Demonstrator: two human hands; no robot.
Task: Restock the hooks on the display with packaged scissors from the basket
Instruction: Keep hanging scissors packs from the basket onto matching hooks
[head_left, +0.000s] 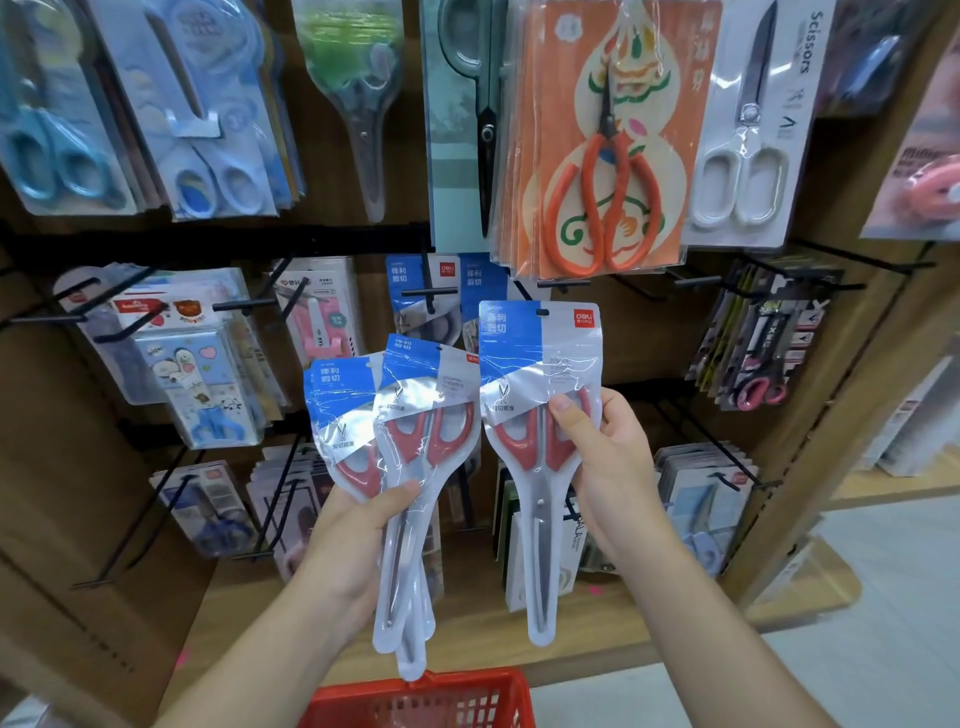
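Restocking is judged to be under way, with several packs not yet hung. Left of centre, a fan of at least two packaged scissors (426, 405) is gripped by the left hand (363, 525), clear of any hook. Just behind and above the fan, matching blue-and-white packs (405, 275) are seen hanging on a black hook (430, 294) of the display. How many of these were newly placed cannot be told. Further right, a single pack (537, 374) is held up by the right hand (610, 462), its hang-hole not threaded on any hook. At the near edge, the rim of the red basket (415, 688) is seen; its contents cannot be made out.

The left hand is raised with the thumb pressed over the fan's narrow middle and the fingers curled behind. The right hand is lifted higher. Its thumb is laid on the front of the single pack at the handles, and its fingers are wrapped behind the right edge. The pack is held upright, front toward the viewer.
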